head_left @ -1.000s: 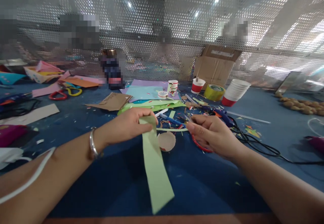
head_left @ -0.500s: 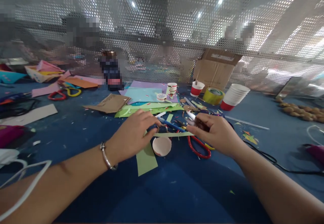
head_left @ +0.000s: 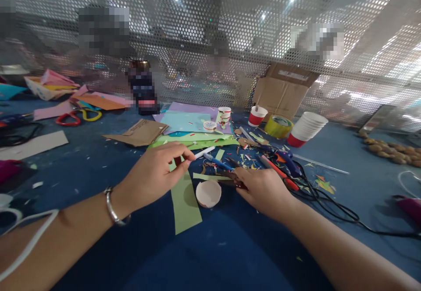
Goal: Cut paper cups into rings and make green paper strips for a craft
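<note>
My left hand (head_left: 164, 164) is closed in a pinch at the near end of a thin white stick (head_left: 204, 152). My right hand (head_left: 259, 186) is closed around scissors (head_left: 239, 181), with most of the handles hidden under the fingers. Between the hands sits a half eggshell (head_left: 208, 193), its hollow side up. A narrow pale green strip (head_left: 210, 177) lies just behind it, and a wider green paper piece (head_left: 186, 203) lies to its left. A blue pen (head_left: 219, 162) rests beyond the strip, among paper scraps.
A blue glue gun (head_left: 289, 161) with a black cable (head_left: 338, 207) lies right of my right hand, beside a red-handled tool (head_left: 281, 172). Stacked paper cups (head_left: 307, 129), yellow tape (head_left: 278, 126) and a cardboard box (head_left: 283, 89) stand behind. A perforated metal screen (head_left: 197, 41) closes off the back.
My left hand has shifted left and pinched the white stick. My right hand has come down and left onto the scissors, uncovering the glue gun and red-handled tool.
</note>
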Demonstrator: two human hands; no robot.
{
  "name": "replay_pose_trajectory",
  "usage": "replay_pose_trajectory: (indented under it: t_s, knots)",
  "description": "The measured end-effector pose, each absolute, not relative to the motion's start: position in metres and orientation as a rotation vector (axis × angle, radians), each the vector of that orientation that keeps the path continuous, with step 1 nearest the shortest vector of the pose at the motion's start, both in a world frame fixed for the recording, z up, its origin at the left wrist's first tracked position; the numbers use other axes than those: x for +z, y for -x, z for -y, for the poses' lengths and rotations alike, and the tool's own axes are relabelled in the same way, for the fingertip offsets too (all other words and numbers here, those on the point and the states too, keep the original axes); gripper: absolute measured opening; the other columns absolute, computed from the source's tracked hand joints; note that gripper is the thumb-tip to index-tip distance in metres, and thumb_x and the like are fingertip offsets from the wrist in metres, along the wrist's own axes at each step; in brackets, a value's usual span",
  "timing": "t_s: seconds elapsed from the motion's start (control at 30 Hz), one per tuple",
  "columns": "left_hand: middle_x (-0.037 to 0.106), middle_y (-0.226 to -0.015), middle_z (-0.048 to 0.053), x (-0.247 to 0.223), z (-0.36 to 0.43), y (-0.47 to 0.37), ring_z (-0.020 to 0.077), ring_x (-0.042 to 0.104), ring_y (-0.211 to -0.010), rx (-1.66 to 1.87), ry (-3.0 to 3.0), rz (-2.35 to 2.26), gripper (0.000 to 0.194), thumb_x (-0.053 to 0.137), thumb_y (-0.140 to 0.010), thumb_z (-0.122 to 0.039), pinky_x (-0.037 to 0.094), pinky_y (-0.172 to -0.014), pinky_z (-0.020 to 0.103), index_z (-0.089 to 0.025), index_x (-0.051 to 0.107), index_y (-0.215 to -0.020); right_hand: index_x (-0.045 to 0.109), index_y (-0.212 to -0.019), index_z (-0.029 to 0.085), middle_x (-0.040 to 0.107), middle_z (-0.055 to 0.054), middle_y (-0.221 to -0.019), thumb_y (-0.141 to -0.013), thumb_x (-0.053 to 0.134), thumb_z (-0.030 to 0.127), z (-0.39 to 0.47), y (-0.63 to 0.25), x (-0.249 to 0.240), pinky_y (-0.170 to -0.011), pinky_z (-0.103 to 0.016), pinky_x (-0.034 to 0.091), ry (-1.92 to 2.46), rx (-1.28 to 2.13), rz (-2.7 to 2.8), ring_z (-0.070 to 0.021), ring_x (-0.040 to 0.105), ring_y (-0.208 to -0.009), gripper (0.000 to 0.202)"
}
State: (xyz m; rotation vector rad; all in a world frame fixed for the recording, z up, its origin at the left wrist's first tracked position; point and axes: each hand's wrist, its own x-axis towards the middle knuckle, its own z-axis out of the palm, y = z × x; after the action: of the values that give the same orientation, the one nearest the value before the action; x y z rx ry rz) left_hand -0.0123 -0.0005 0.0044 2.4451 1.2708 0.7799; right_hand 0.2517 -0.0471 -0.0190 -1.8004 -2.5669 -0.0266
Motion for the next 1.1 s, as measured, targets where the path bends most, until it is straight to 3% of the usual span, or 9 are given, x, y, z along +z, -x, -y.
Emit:
replay_pose_trajectory:
  t_s: [0.47,0.57,0.8,0.9,1.1]
  knots:
    - [0.073,-0.087,0.005,0.002,-0.009,0.017,0.0163,0.06,-0.066,0.812,-2.353,-1.347,0.016,0.061,-0.09,-0.033,0.041,-0.056,0.026,-0.021,0.072,-0.093,0.066,-0.097,0.019,0.076,-0.006,-0.083,-0.088,0.057,0.022,0.046,-0.254,-0.02,-0.054,-0.03,0.031,1.744,-0.035,2.632,-0.0224,0.071,-0.07,0.013]
    - [0.073,-0.085,0.004,0.002,-0.009,0.016,0.0157,0.06,-0.065,0.815,-2.305,-1.331,0.019,0.061,-0.091,-0.038,0.042,-0.056,0.025,-0.022,0.072,-0.094,0.066,-0.094,0.018,0.076,-0.006,-0.082,-0.087,0.057,0.021,0.045,-0.257,-0.022,-0.056,-0.029,0.036,1.692,-0.064,2.552,-0.022,0.071,-0.07,0.012]
    - [0.074,-0.086,0.005,0.0,-0.008,0.009,0.0139,0.063,-0.067,0.733,-1.727,-1.104,0.035,0.053,-0.097,-0.049,0.048,-0.061,0.025,-0.018,0.067,-0.09,0.068,-0.106,0.015,0.077,-0.006,-0.087,-0.092,0.055,0.015,0.057,-0.258,-0.023,-0.06,-0.028,0.05,1.069,-0.171,2.32,-0.0186,0.073,-0.072,0.02]
    - [0.075,-0.085,0.007,-0.001,0.001,0.002,0.0117,0.063,-0.065,0.567,-1.449,-0.985,0.037,0.052,-0.098,-0.05,0.042,-0.057,0.022,-0.016,0.064,-0.09,0.066,-0.112,0.014,0.078,-0.009,-0.093,-0.091,0.055,0.012,0.06,-0.251,-0.023,-0.066,-0.028,0.055,0.911,-0.223,2.31,-0.0191,0.075,-0.078,0.024]
    - [0.068,-0.074,-0.003,0.0,0.021,-0.006,0.0055,0.057,-0.056,0.442,-1.24,-0.734,0.028,0.075,-0.086,-0.037,0.031,-0.05,0.018,-0.017,0.056,-0.093,0.063,-0.121,0.013,0.079,-0.01,-0.105,-0.089,0.056,0.009,0.062,-0.239,-0.026,-0.076,-0.028,0.059,0.845,-0.215,2.272,-0.0196,0.077,-0.092,0.032]
